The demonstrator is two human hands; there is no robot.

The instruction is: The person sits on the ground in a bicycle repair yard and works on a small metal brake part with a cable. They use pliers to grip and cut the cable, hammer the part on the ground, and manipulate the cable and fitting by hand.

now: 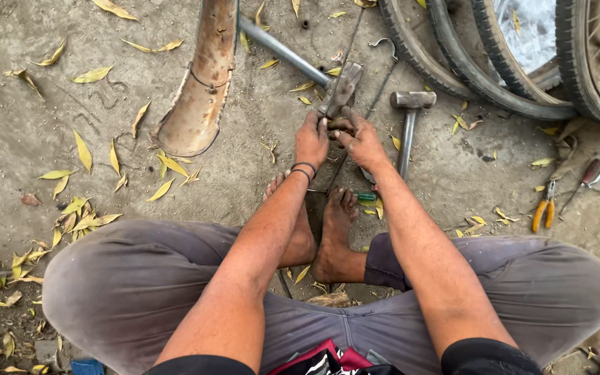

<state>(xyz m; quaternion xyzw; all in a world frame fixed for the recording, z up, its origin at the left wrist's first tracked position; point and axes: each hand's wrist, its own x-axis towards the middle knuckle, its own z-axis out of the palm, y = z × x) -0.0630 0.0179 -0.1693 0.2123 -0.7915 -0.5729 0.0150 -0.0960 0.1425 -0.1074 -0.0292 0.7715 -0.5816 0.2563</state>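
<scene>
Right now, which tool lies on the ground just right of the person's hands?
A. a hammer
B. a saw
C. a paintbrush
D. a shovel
A: a hammer with a metal head and shaft lies on the dirt beside the right hand, while the left hand grips the metal part next to it.

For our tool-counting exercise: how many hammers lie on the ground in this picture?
2. One grey metal-handled hammer lies just right of the hands. A second steel hammer head on a long grey metal pipe sits at the left hand and right hand. Others may be hidden.
</scene>
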